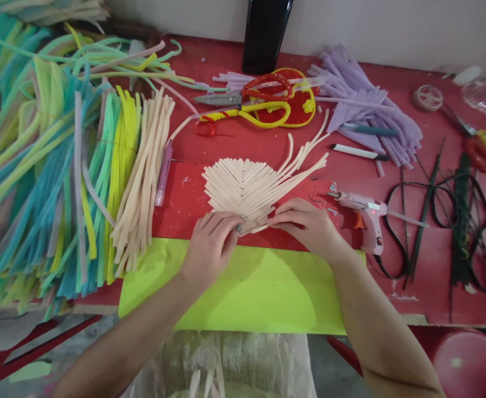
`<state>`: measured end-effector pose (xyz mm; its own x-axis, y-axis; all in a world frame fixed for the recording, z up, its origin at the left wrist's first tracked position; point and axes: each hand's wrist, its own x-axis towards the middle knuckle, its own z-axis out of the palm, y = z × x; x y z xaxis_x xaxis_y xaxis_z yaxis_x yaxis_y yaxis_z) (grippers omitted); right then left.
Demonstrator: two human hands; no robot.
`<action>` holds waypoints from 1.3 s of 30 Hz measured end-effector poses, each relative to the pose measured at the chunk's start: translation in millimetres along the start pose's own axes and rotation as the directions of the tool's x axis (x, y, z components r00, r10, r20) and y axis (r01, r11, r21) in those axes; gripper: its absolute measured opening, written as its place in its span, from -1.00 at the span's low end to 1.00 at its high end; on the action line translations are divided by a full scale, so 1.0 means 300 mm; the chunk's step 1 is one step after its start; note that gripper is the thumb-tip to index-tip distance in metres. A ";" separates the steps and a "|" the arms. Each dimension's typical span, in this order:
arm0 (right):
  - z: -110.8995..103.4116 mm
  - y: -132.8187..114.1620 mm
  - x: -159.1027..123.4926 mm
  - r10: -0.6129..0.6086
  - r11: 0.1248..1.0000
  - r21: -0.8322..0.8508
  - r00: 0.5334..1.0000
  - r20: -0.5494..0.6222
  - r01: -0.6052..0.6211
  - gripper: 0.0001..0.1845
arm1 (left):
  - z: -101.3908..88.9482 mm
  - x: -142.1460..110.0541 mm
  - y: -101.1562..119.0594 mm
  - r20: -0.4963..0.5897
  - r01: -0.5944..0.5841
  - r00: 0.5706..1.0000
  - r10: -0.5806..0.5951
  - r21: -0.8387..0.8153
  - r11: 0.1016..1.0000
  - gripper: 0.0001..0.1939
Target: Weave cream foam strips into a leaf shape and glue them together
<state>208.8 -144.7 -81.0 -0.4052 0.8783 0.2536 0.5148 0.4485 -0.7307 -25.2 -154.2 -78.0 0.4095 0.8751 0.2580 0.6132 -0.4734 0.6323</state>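
Observation:
A fan-shaped panel of cream foam strips, woven in a chevron pattern, lies on the red table. My left hand pinches the panel's near lower edge with curled fingers. My right hand presses down on the lower right edge of the same panel, fingers bent over the strip ends. Loose strip ends stick out to the upper right. A lime green sheet lies under my wrists at the table's front edge.
A big pile of coloured foam strips fills the left. A pink glue gun lies right of my right hand. Scissors, purple strips, pens, black wires and a second pair of scissors lie behind.

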 end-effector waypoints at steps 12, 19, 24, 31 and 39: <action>0.012 0.008 0.005 -0.061 0.998 -0.027 0.998 0.010 0.061 -0.78 | -0.003 0.004 0.000 0.020 0.001 1.000 -0.001 0.002 1.000 -0.85; 0.013 0.007 0.000 -0.041 0.998 -0.050 0.998 0.036 0.043 -0.78 | 0.000 0.003 -0.002 0.023 0.008 1.000 -0.008 -0.007 1.000 -0.84; 0.014 0.008 -0.001 -0.061 0.996 -0.067 0.997 0.036 0.064 -0.77 | -0.001 0.003 -0.001 0.028 0.004 1.000 -0.004 -0.005 1.000 -0.85; 0.014 0.001 0.001 -0.066 0.995 -0.078 0.997 0.028 0.067 -0.77 | 0.001 0.001 -0.004 0.028 0.003 1.000 -0.003 0.000 1.000 -0.83; 0.014 0.003 -0.003 -0.062 0.993 -0.101 0.997 0.040 0.066 -0.77 | -0.003 -0.007 0.012 0.046 -0.089 0.995 0.085 0.103 0.991 -0.81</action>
<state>206.4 -145.7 -84.8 -0.4662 0.8415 0.2730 0.5609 0.5197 -0.6444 -24.6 -157.7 -75.6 0.4904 0.8264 0.2769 0.6408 -0.5572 0.5280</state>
